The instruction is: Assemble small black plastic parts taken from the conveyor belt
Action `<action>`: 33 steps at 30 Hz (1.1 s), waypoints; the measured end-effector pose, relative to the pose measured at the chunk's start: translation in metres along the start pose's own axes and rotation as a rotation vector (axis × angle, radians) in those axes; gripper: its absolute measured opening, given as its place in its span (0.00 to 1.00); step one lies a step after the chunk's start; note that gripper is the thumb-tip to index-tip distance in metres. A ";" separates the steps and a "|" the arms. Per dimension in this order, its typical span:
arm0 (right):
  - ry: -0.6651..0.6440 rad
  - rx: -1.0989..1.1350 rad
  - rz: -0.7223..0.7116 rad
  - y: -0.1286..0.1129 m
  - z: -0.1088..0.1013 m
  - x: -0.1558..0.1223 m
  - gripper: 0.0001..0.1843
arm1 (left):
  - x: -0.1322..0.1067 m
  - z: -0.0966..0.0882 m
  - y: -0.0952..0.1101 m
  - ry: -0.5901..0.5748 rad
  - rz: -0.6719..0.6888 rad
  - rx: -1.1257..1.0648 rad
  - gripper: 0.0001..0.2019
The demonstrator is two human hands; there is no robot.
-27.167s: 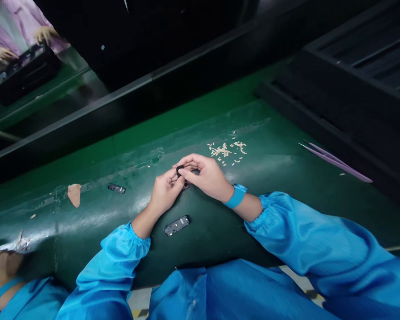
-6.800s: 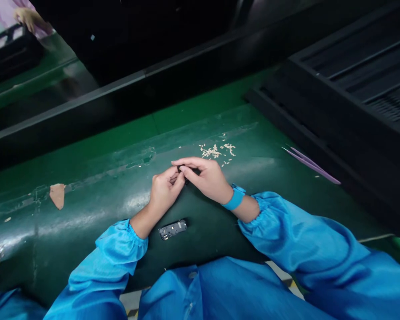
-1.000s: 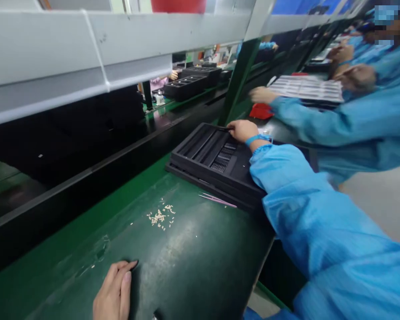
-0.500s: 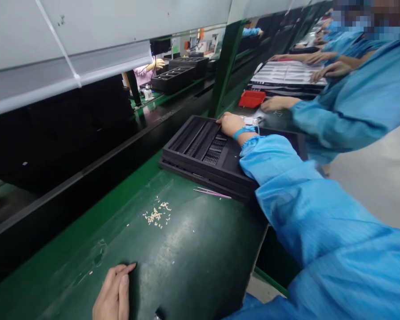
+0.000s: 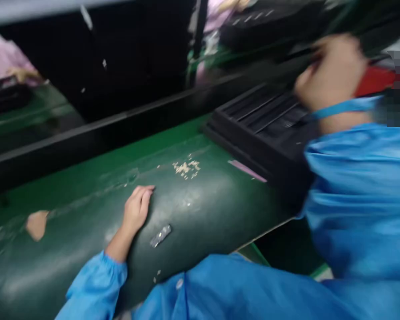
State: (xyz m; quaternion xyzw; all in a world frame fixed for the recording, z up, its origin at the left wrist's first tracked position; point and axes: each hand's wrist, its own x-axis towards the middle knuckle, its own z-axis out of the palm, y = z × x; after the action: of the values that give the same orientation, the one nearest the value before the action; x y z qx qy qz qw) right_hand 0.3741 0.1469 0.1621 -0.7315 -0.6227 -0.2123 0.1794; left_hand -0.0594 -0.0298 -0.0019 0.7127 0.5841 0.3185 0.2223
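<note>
My left hand (image 5: 137, 209) rests on the dark green belt (image 5: 200, 213), fingers stretched out together, nothing visible in them. A small grey circuit board (image 5: 160, 235) lies just right of its wrist. My right hand (image 5: 331, 71) is raised above the stacked black tray (image 5: 253, 118) at the right; it is smeared by motion, so I cannot make out its fingers or anything in them. A blue band circles that wrist. Both arms wear blue sleeves.
A scatter of small beige bits (image 5: 186, 168) lies beyond my left hand. Purple tweezers (image 5: 247, 171) lie beside the tray. A beige torn patch (image 5: 36, 224) marks the belt at left. A red bin (image 5: 375, 81) shows behind my right wrist. A person in pink (image 5: 6, 62) works across the line.
The view has swung down and left, blurring everything. My right hand has lifted off the tray toward me. My left hand stays on the belt, and the circuit board is back in view.
</note>
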 end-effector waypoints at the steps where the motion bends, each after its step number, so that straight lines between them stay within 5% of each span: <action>1: 0.052 0.267 -0.123 -0.018 -0.010 -0.014 0.22 | 0.000 0.001 -0.001 0.019 -0.033 -0.047 0.24; 4: -0.173 0.759 -0.621 -0.072 -0.033 -0.083 0.25 | 0.000 0.005 -0.007 0.056 -0.144 -0.176 0.25; 6: -0.440 0.812 -1.139 -0.106 -0.040 -0.144 0.17 | -0.001 0.007 -0.009 0.061 -0.189 -0.227 0.26; 8: -0.629 0.840 -1.336 -0.135 -0.035 -0.201 0.10 | -0.002 0.008 -0.008 0.056 -0.195 -0.265 0.26; 10: -0.734 0.886 -1.312 -0.158 -0.021 -0.242 0.09 | -0.002 0.008 -0.008 0.047 -0.186 -0.293 0.26; 13: -0.801 0.930 -1.227 -0.179 0.001 -0.269 0.06 | -0.002 0.009 -0.011 0.024 -0.169 -0.318 0.25; 21: -0.727 0.829 -0.973 -0.175 0.011 -0.258 0.08 | 0.000 0.008 -0.010 -0.011 -0.137 -0.292 0.25; 26: -0.634 0.797 -0.955 -0.174 0.019 -0.254 0.12 | 0.002 0.004 -0.005 -0.038 -0.086 -0.222 0.25; 30: -0.579 0.791 -0.942 -0.177 0.015 -0.251 0.24 | 0.002 -0.002 -0.010 -0.084 -0.118 -0.209 0.24; 33: -0.585 0.694 -0.989 -0.182 0.021 -0.253 0.19 | 0.006 -0.003 -0.019 -0.095 -0.122 -0.158 0.25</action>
State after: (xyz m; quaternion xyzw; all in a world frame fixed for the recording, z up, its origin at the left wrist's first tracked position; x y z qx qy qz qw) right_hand 0.1621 -0.0239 0.0092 -0.2873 -0.9397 0.1499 0.1096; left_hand -0.0738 -0.0203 -0.0116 0.6705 0.5882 0.3152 0.3243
